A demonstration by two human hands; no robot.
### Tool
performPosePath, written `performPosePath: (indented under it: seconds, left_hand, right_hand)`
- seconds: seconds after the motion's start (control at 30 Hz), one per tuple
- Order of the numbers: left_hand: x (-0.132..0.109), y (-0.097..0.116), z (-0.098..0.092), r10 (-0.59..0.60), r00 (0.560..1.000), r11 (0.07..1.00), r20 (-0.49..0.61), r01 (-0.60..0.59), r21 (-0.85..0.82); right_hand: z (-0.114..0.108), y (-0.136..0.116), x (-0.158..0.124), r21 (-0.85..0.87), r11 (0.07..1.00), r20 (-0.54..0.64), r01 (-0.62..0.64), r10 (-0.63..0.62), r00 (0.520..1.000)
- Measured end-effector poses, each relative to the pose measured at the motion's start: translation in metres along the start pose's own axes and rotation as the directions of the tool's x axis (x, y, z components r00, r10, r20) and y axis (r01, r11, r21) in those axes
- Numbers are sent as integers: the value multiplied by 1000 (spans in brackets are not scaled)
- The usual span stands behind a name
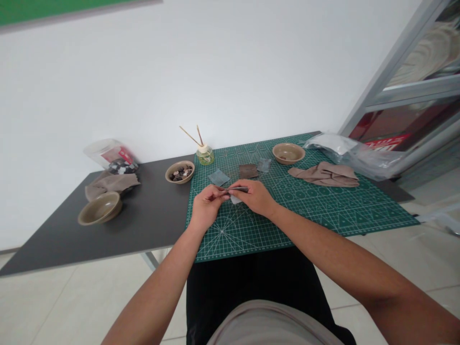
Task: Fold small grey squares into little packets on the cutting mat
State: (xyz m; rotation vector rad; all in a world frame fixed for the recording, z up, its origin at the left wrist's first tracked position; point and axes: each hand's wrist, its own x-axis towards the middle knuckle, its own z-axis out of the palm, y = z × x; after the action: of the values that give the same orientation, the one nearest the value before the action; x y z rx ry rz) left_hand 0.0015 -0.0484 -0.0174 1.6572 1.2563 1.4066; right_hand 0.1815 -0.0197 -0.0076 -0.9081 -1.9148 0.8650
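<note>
Over the green cutting mat (pixel 222 235), my two hands meet with their fingertips close together. My left hand (pixel 207 203) is closed in a pinch on a small dark piece (pixel 227 191), mostly covered by the fingers. Between the thumb and fingers of my right hand (pixel 257 195) is a folded dark grey sheet (pixel 241 189) that looks like sandpaper; its edge meets the small piece. A pale grey square (pixel 235 199) shows just below the fingers. Beyond the hands lie a blue-grey square (pixel 219 177), a brown square (pixel 248 171) and another grey square (pixel 264 165).
A bowl (pixel 168 175) of small dark and pale pieces stands left of the mat, near a reed diffuser (pixel 205 155). Another bowl (pixel 276 158), a brown cloth (pixel 323 175) and a plastic bag (pixel 354 153) are right. Farther left are a bowl (pixel 89 216), a cloth (pixel 111 184) and a jar (pixel 104 149).
</note>
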Motion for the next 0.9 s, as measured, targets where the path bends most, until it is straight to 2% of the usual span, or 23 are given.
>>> performPosePath:
  seconds: [0.23, 0.37, 0.7, 0.9]
  left_hand:
    - [-1, 2, 0, 17, 1000, 999, 26, -18, 34]
    - [0, 1, 0, -3, 1000, 1000, 7, 3, 12]
    - [2, 1, 0, -35, 998, 999, 55, 35, -5]
    - [1, 2, 1, -55, 997, 998, 49, 56, -27]
  right_hand:
    - [0, -1, 0, -31, 999, -24, 33, -34, 999]
    - [0, 0, 0, -53, 999, -26, 5, -6, 1000]
    - [-1, 1, 0, -18, 1000, -3, -8, 8, 1000]
    - [0, 2, -1, -62, 998, -52, -4, 1, 999]
